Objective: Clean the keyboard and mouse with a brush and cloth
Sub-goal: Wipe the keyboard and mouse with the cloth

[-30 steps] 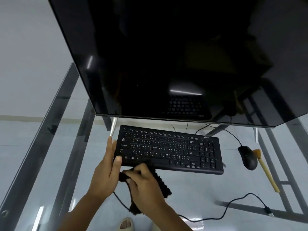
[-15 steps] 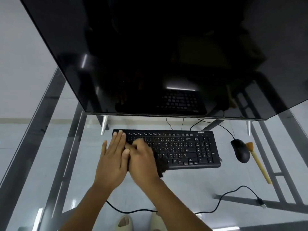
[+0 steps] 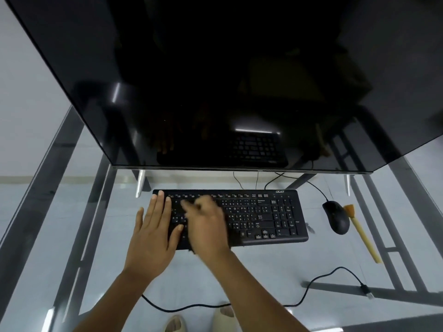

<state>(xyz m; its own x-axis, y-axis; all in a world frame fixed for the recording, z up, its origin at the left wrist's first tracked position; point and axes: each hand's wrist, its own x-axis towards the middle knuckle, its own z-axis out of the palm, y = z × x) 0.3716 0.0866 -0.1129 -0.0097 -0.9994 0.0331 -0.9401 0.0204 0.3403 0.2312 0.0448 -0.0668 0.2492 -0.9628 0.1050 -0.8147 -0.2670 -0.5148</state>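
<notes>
A black keyboard (image 3: 263,216) lies on the glass desk below the monitor. My left hand (image 3: 153,236) rests flat on the keyboard's left end with its fingers straight. My right hand (image 3: 206,226), blurred by motion, presses a dark cloth (image 3: 192,250) onto the keys just right of the left hand. Nearly all of the cloth is hidden under the palm; only a scrap shows at the keyboard's front edge. A black mouse (image 3: 335,218) sits to the right of the keyboard. A wooden-handled brush (image 3: 359,233) lies beside the mouse, untouched.
A large dark monitor (image 3: 215,80) overhangs the back of the glass desk (image 3: 263,271) on two thin legs. A loose black cable (image 3: 311,291) with a plug end (image 3: 366,292) crosses the front right. Metal frame bars and sandalled feet (image 3: 223,319) show through the glass.
Both hands moved from the keyboard's front edge onto its keys. The right hand with the cloth slid up and right across the left-hand keys; the left hand flattened on the left end.
</notes>
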